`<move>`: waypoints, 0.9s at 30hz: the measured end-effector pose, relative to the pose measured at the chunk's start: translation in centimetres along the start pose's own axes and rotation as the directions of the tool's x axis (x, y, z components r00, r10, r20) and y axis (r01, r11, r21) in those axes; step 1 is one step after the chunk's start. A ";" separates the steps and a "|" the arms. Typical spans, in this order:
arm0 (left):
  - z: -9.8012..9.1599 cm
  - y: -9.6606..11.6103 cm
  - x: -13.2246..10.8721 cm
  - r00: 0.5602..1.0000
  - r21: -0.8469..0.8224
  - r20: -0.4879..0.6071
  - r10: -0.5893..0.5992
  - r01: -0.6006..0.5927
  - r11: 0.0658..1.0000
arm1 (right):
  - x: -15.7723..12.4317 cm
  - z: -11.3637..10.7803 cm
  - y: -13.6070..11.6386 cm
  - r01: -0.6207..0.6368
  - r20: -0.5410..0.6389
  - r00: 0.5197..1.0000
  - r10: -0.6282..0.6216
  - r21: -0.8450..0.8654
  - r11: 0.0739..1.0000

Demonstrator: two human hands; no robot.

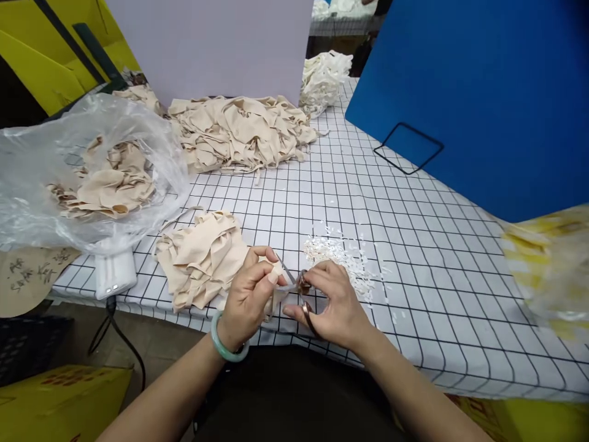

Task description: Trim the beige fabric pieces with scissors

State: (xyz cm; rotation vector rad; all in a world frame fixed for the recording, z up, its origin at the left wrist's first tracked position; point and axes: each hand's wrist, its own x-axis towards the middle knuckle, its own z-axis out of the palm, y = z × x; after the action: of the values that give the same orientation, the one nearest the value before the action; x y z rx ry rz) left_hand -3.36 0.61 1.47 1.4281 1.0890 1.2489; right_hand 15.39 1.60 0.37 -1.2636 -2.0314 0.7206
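My left hand (251, 294), with a green bangle on its wrist, pinches a beige fabric piece (277, 273) near the table's front edge. My right hand (335, 301) has its thumb and fingers in the handles of a pair of scissors (304, 285). The blades point toward the cloth at my left fingertips; whether they touch it I cannot tell. Left of my hands lies a stack of beige fabric pieces (202, 258). Small white clippings (347, 261) are scattered on the table just beyond my right hand.
Across the gridded tablecloth (340, 178), a beige fabric heap (243, 132) sits before a pale lilac panel (221, 49). A plastic bag (170, 147) of similar pieces and a white power bank (115, 270) are at left. A blue board (483, 92) and a black wire frame (409, 169) are at right.
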 end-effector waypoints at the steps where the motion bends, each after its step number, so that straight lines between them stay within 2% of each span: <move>1: 0.3 0.0 0.0 1.000 0.009 0.012 0.001 -0.002 1.000 | -0.4 0.0 0.0 0.000 -0.004 1.000 0.000 -0.006 1.000; 8: 1.0 0.0 0.0 0.998 0.059 0.064 -0.025 0.021 0.998 | -1.5 0.1 0.4 -0.020 0.019 1.000 0.020 -0.012 1.000; 13: 1.0 0.0 0.0 0.995 0.100 0.102 0.016 -0.026 0.995 | -1.4 0.0 0.4 -0.017 0.016 1.000 0.017 0.017 1.000; 22: 1.2 -0.4 -0.2 0.991 0.089 0.110 0.074 -0.084 0.992 | -1.4 0.4 0.3 -0.033 0.008 0.999 0.033 0.037 0.999; 27: 1.2 -0.6 -0.4 0.992 0.125 0.120 0.047 -0.062 0.990 | -1.5 0.5 0.3 -0.045 0.017 0.999 0.045 0.038 0.998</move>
State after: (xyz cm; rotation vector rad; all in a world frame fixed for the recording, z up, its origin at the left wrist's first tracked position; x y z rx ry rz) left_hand -2.21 0.24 0.69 1.6171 1.0732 1.1350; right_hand 15.70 0.31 -0.50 -1.2890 -1.9980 0.7899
